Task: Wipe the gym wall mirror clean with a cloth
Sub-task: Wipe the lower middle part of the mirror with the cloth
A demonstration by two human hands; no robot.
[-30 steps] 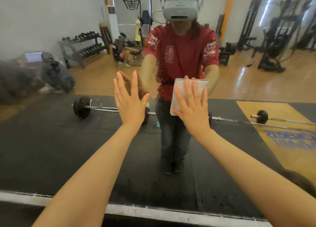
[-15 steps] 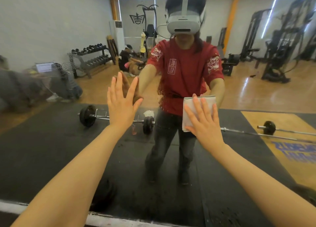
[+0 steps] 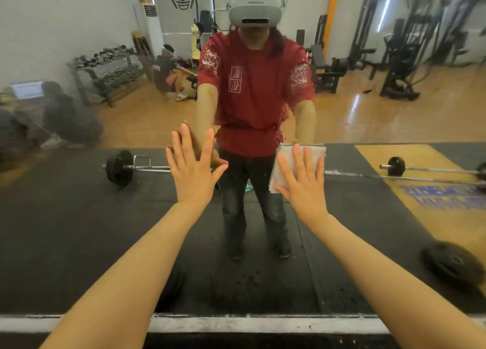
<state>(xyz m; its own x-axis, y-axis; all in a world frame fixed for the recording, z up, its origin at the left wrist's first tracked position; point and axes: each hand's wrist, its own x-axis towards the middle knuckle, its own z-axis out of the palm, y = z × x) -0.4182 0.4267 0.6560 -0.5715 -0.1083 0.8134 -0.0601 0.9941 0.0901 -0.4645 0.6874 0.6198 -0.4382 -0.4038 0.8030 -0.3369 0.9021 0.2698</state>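
Fingers (image 3: 298, 157) of the right hand (image 3: 302, 183) straight and a little spread, pressed flat over a pale folded cloth (image 3: 288, 159), pinning it against the mirror (image 3: 65, 217). Cloth caught between palm and glass, its upper edge and left side showing past the hand. Fingers (image 3: 185, 143) of the left hand (image 3: 193, 170) likewise straight and fanned apart, thumb out to the right, holding nothing; palm turned toward the mirror, touching its own reflection at the fingertips. Left hand near the cloth, on its left, at about the same height and apart from it. Both forearms bare, reaching up from the bottom edge.

Reflected in the mirror just above the cloth: a red T-shirt (image 3: 252, 91) with white print, dark trousers below, a grey headset (image 3: 255, 12) at the top. Left of the cloth in the reflection, a barbell (image 3: 123, 168) lying on a black floor mat; right of it, a second bar with a small plate (image 3: 396, 166). Farther up and left, a dumbbell rack (image 3: 110, 70) against the wall, blurred. Fine specks on the glass around the cloth. Below the cloth, a pale strip (image 3: 263, 323) running along the mirror's bottom edge.
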